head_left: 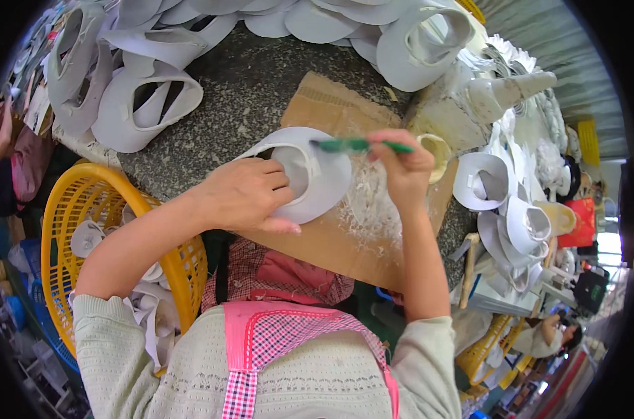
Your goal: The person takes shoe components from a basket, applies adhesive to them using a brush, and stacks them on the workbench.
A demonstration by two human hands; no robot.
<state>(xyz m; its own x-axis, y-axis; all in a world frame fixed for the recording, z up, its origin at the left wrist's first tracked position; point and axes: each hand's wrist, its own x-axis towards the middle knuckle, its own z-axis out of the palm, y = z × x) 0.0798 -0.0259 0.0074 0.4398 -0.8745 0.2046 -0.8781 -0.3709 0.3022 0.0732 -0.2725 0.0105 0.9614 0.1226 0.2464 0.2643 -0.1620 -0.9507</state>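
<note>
A white sun-visor-shaped piece [336,178] lies over a brown cardboard sheet [324,105] at the table's near side. My left hand [244,195] grips its left side, fingers curled over the band into the opening and the thumb outside. In my right hand [408,167] is a brush [355,145] with a green handle, held between thumb and fingers. Its dark tip, blurred by motion, is at the upper part of the white piece; whether it touches cannot be told. Whitish dried residue [373,202] covers the cardboard beneath my right wrist.
More white visor-shaped pieces [146,108] are heaped along the table's far and left sides. A small yellowish cup [437,155] stands right of my right hand, near a crusted pale container [502,94]. A yellow basket [55,230] holding white pieces is at my left. Other people work farther off.
</note>
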